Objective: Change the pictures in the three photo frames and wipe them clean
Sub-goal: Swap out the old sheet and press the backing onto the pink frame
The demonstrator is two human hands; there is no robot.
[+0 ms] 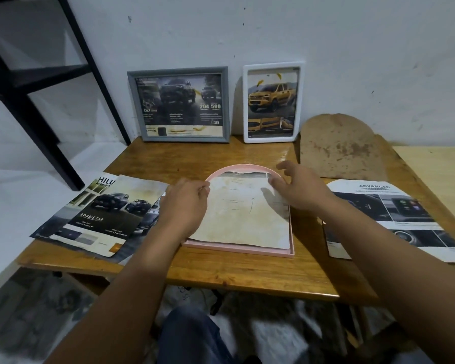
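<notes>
A pink arch-topped photo frame (pixel 250 248) lies face down in the middle of the wooden table (pixel 221 271). A stained, yellowed sheet of paper (pixel 242 214) lies in it, blank side up. My left hand (pixel 185 203) pinches the sheet's upper left edge. My right hand (pixel 300 189) holds the sheet's upper right corner with fingers partly spread. A grey frame (pixel 179 105) with a dark truck picture and a white frame (pixel 272 102) with a yellow truck picture stand against the wall.
A brown arch-shaped backing board (pixel 344 148) leans at the back right. Car brochure pages lie at the left (pixel 103 216) and at the right (pixel 394 219). A black metal stand (pixel 24 82) is at the far left. A paler table (pixel 441 177) adjoins on the right.
</notes>
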